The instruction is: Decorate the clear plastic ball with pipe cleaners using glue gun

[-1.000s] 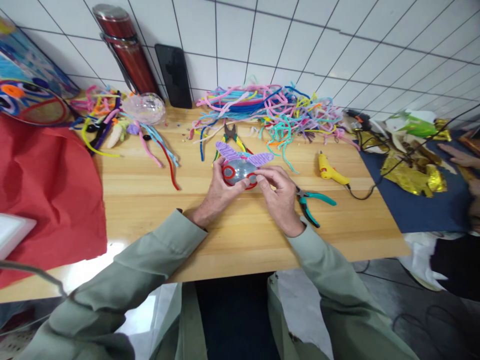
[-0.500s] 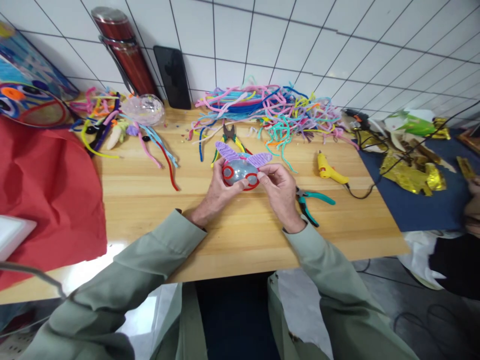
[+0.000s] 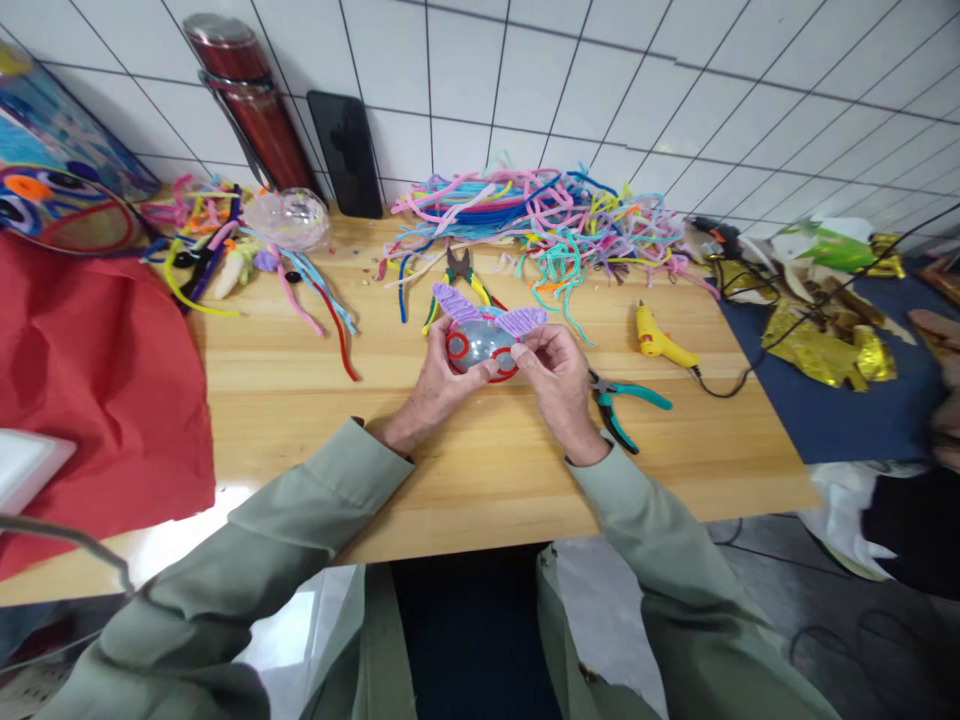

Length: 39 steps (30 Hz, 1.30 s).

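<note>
Over the middle of the wooden table (image 3: 480, 470), both my hands hold a clear plastic ball (image 3: 480, 340) that carries two red pipe-cleaner rings and two purple pipe-cleaner wings. My left hand (image 3: 435, 385) cups the ball from the left, thumb against its front. My right hand (image 3: 559, 385) closes on its right side, fingertips pinching at the red ring there. Teal-handled pliers (image 3: 626, 405) lie just right of my right hand. A second pair of pliers (image 3: 459, 272) lies behind the ball.
A big heap of coloured pipe cleaners (image 3: 540, 220) lies along the wall. A yellow glue gun (image 3: 660, 342) rests to the right, red paper (image 3: 97, 380) to the left. Another clear ball (image 3: 289, 218), a red flask (image 3: 247, 100) and a phone (image 3: 345, 150) stand at the back. Another person's hand (image 3: 937, 330) shows at the far right.
My right hand has shifted its grip a little on the ball's right side. The ball has tilted slightly. The other person's hand at the far right edge has moved.
</note>
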### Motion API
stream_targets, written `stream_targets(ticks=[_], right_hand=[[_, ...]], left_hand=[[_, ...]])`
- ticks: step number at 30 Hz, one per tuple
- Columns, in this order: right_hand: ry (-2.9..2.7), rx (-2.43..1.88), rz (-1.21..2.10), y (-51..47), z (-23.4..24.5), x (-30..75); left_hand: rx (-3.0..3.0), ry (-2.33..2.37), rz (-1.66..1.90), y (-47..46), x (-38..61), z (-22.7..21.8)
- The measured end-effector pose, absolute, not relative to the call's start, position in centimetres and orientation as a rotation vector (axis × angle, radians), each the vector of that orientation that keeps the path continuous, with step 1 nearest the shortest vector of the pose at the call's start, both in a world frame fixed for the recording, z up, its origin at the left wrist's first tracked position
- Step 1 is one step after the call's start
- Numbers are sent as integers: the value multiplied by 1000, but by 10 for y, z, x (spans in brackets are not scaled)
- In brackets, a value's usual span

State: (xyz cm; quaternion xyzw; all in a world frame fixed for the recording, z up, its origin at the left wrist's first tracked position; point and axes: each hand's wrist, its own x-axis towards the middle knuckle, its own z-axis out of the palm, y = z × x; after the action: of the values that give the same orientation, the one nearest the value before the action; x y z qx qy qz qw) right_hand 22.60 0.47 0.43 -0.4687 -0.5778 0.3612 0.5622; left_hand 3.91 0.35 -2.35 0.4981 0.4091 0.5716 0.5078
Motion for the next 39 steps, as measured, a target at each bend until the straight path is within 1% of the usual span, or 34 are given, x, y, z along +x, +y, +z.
stream_targets(ticks=[22, 39], right_hand=[[-1393, -1148, 821, 0, 13, 222], [-1408, -1137, 821, 3, 7, 223]], left_hand=[[1233, 1044, 1358, 1, 41, -26], [1284, 1080, 1365, 2, 40, -35]])
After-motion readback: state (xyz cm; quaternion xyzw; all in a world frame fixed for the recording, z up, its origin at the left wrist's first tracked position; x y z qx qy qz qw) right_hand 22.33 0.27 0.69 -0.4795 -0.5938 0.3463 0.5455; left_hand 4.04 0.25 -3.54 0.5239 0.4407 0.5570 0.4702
